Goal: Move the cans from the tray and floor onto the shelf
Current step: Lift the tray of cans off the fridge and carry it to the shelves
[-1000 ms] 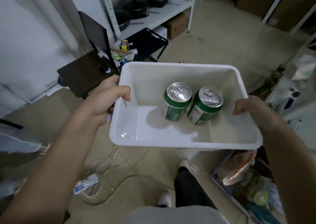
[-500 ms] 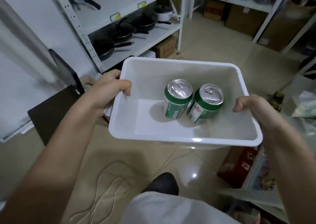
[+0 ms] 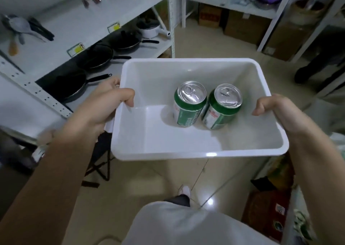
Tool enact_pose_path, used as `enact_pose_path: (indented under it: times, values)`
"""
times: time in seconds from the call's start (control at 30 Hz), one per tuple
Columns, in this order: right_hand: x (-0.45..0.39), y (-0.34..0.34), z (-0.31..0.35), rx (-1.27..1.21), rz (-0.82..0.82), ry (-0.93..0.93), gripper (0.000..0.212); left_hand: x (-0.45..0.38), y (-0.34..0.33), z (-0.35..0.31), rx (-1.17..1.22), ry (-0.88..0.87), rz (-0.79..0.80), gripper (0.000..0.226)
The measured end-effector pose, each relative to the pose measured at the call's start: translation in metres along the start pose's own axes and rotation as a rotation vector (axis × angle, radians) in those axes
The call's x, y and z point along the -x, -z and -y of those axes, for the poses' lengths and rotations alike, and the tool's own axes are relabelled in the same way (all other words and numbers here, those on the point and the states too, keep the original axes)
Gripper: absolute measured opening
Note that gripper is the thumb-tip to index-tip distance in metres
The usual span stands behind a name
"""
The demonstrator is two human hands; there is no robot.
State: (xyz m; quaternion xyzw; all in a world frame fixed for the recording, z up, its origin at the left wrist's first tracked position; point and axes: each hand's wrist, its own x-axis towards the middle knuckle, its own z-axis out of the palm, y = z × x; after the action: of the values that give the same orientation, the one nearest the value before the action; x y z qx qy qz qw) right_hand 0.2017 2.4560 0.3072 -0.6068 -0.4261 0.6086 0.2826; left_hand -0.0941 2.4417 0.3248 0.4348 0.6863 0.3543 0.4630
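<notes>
I carry a white plastic tray (image 3: 196, 152) in front of me at waist height, above the floor. My left hand (image 3: 100, 104) grips its left rim, thumb hooked inside. On the right rim my right hand (image 3: 278, 112) holds on the same way. Two green cans with silver tops stand upright side by side in the tray: the left can (image 3: 189, 104) and the right can (image 3: 223, 107), touching or nearly so. A white metal shelf (image 3: 78, 26) stands to my left front.
The shelf's lower level holds several black pans (image 3: 97, 57) and a white pot (image 3: 149, 28); its upper level has utensils. Another white rack (image 3: 231, 5) with cardboard boxes under it stands ahead. A folding stool (image 3: 100, 162) is at lower left, and boxes sit at lower right.
The view has swung up and toward the shelf, which now looks closer. The tray stays in both hands and the cans have kept their places in it.
</notes>
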Motion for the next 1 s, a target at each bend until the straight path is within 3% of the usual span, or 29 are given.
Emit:
enact_pose_path:
  times: [0.27, 0.37, 0.5, 0.57, 0.67, 0.77, 0.87, 1.0]
  values:
    - [-0.145, 0.065, 0.084, -0.014, -0.017, -0.025, 0.026, -0.160, -0.051, -0.080, -0.008, 0.054, 0.034, 0.036]
    - [-0.203, 0.090, 0.116, 0.027, -0.006, -0.035, 0.027, -0.215, -0.073, -0.105, -0.013, 0.072, -0.017, 0.024]
    - [-0.279, 0.117, 0.163, 0.118, 0.028, -0.030, 0.045, -0.281, -0.092, -0.133, 0.018, 0.085, -0.110, 0.032]
    - [-0.316, 0.126, 0.190, 0.144, 0.062, -0.025, 0.044, -0.307, -0.096, -0.146, 0.047, 0.100, -0.146, 0.033]
    - [-0.365, 0.129, 0.227, 0.166, 0.134, -0.038, 0.013, -0.342, -0.098, -0.161, 0.095, 0.138, -0.198, 0.031]
    - [-0.419, 0.123, 0.254, 0.220, 0.210, -0.023, 0.022, -0.371, -0.088, -0.168, 0.145, 0.160, -0.277, 0.032]
    - [-0.468, 0.098, 0.276, 0.223, 0.292, -0.005, 0.012, -0.396, -0.075, -0.168, 0.188, 0.186, -0.356, 0.037]
    - [-0.531, 0.058, 0.300, 0.290, 0.410, 0.006, 0.024, -0.431, -0.048, -0.163, 0.234, 0.250, -0.465, 0.035]
